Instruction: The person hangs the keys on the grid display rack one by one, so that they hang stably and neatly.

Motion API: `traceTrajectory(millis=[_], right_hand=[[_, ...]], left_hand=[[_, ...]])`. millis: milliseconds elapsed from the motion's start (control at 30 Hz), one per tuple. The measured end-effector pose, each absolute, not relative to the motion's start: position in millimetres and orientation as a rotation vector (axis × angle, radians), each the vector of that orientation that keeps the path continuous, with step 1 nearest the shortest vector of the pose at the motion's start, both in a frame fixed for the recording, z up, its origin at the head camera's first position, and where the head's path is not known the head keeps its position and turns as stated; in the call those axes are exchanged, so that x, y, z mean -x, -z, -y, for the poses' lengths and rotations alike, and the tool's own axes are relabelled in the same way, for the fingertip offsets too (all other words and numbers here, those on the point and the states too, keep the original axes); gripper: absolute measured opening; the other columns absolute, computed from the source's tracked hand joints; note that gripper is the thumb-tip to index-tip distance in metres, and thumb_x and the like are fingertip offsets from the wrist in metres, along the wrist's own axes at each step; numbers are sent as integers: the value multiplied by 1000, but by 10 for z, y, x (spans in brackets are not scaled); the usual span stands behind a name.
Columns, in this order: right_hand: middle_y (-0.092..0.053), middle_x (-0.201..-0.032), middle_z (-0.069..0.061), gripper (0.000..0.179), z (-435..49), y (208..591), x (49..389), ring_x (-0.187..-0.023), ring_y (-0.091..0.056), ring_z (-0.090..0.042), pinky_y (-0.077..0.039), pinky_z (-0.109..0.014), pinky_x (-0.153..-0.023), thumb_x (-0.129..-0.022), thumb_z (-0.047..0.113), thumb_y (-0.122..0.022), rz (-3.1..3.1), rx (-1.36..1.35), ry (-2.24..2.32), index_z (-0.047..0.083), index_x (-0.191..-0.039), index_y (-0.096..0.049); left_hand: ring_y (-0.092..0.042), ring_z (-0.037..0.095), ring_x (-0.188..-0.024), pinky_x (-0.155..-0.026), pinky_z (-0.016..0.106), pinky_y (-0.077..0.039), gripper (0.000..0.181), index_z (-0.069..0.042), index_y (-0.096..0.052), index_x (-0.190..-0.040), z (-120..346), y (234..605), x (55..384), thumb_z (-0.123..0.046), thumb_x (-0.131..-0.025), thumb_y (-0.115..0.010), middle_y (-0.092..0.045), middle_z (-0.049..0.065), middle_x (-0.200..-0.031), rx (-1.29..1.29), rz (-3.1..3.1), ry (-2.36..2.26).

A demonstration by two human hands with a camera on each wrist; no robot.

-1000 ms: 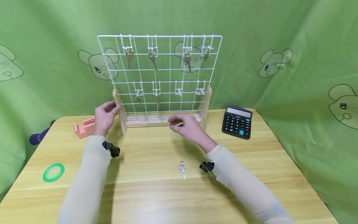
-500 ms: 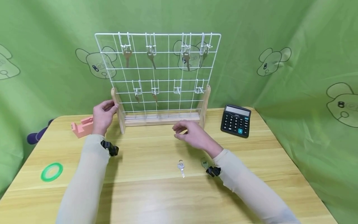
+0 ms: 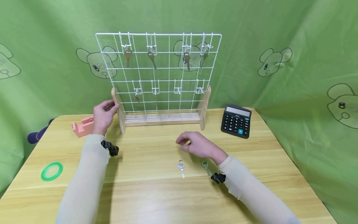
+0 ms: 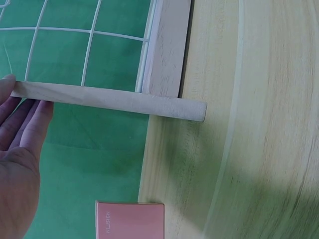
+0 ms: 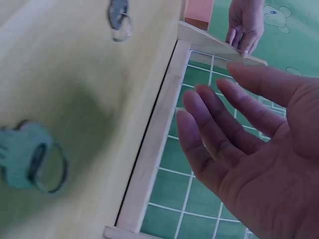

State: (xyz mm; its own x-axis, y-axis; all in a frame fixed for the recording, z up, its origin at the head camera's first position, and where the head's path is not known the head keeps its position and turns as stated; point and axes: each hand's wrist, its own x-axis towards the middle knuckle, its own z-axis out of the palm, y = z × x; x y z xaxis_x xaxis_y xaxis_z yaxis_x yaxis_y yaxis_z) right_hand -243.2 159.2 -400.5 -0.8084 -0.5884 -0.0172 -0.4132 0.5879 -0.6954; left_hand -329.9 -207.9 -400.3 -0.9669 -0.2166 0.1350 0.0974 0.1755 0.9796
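Note:
My left hand pinches the left wooden upright of a white wire grid rack, thumb on one side and fingers on the other. My right hand hovers over the table in front of the rack, fingers loosely bent, holding nothing in the right wrist view. Below it on the table lie a silver key and a greenish key, each with a ring. Several keys, such as one at the upper left, hang from hooks on the rack's top row. Two keys hang on the lower row's left hooks.
A black calculator lies right of the rack. On the left are a pink tape dispenser and a green tape roll. Green curtain hangs behind and beside the wooden table.
My right hand has drawn back from the rack toward the front right, uncovering the greenish key. A lower-row hanging key has turned edge-on. My left hand stays on the upright.

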Motion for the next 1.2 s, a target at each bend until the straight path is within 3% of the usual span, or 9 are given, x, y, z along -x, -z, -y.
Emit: traceTrajectory(millis=[600,933,1200], right_hand=[[-66,-107,-12,24,-1685,4191,2357,-98,-63,-25,-56,-33,-87,-88,-3,-67,-2438,930,985,-2,-112,-66],[-65,-100,-2,20,-1654,4294,2323,-91,-61,-18,-55,-28,-83,-86,-4,-68,-2452,1019,753,4,-104,-69],[-63,-94,-1,20,-1614,4345,2339,-84,-59,-15,-54,-26,-78,-85,-9,-66,-2540,1099,649,5,-98,-71]], left_hand=[[-57,28,-119,-96,26,-51,43,5,-53,-134,2056,4008,3277,-11,-96,-64,-56,23,-133,-114,2206,1873],[-56,27,-119,-97,25,-50,43,4,-53,-135,2075,4001,3256,-10,-97,-63,-55,23,-134,-124,2224,1862],[-57,28,-119,-96,25,-51,42,4,-53,-135,2063,4000,3274,-9,-97,-63,-56,23,-133,-112,2214,1867]])
